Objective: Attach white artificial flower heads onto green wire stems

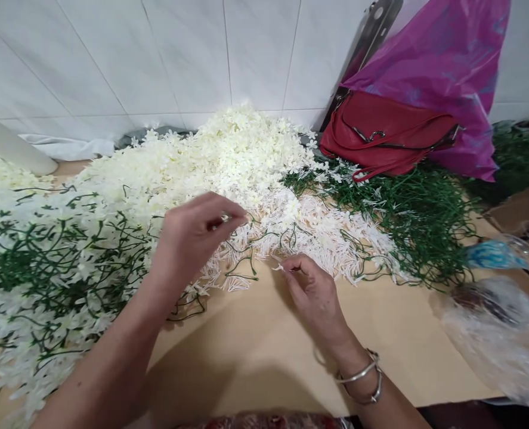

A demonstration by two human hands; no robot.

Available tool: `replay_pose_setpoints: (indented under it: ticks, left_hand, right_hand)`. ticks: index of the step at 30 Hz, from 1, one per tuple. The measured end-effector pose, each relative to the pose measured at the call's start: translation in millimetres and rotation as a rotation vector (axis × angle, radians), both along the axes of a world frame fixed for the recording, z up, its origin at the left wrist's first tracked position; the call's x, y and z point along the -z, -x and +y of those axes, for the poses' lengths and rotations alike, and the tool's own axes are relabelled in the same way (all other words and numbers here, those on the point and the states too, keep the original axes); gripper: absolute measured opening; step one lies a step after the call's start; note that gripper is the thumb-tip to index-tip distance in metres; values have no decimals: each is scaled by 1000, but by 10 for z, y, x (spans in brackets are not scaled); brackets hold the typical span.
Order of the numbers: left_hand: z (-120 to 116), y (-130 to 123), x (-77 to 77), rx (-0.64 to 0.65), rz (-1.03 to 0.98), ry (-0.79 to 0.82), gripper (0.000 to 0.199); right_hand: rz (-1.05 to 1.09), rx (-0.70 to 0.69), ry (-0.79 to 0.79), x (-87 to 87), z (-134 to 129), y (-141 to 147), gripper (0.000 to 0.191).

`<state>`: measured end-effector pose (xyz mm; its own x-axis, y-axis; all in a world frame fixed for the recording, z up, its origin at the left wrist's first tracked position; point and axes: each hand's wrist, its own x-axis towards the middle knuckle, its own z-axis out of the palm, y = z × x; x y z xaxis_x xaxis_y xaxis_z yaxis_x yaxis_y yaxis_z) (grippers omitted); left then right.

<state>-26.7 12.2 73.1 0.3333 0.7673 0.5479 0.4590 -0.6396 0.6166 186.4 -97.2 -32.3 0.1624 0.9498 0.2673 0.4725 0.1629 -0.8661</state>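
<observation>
My left hand is raised over the pile, thumb and forefinger pinched together; what lies between the tips is too small to make out. Low over the table, my right hand pinches a small white plastic flower piece between thumb and forefinger. White spiky plastic pieces lie loose in front of both hands, with a few green stems among them. Behind them rises a heap of cream-white artificial blossoms. To the left, white flowers joined to green stems form another pile.
A mass of green plastic stems lies at the right, below a red handbag and a purple plastic bag. A clear plastic bag and a blue-patterned cup are at the right edge. A tiled wall closes the back.
</observation>
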Motion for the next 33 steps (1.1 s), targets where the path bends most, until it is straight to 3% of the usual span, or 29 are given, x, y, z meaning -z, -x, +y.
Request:
replay_pose_setpoints:
  ticks: [2,5,9,11,14,18,22,26,33]
  left_hand:
    - [35,50,-25,-106,-20,-38,4]
    - [29,79,-108,-141,-23,-65,5]
    - [-135,30,-113,-130,-306,155,18]
    - [-257,-19,12,5,-389,376,23]
    - [-427,-107,321,200,-520,713,21]
    - [-577,-214,673,153,-797,954,20]
    - [-679,-274,807,97,-842,1014,23]
    - [-746,-307,859,48,-854,1012,23]
    - [-780,-342,910,69,-867,979,20]
  right_hand:
    - [-1,2,-1,-5,4,0,11]
    - [6,0,-15,-27,5,1,12]
    - [95,-2,-1,-48,4,5,9]
    - [217,28,40,-52,11,-5,5]
    - [467,61,114,-68,33,-43,8]
    - [706,1,188,-110,56,-92,18]
    - [796,-93,201,-139,53,-82,19]
    - [752,-181,163,-142,43,-31,14]
    - [720,-236,192,-94,39,29,9]
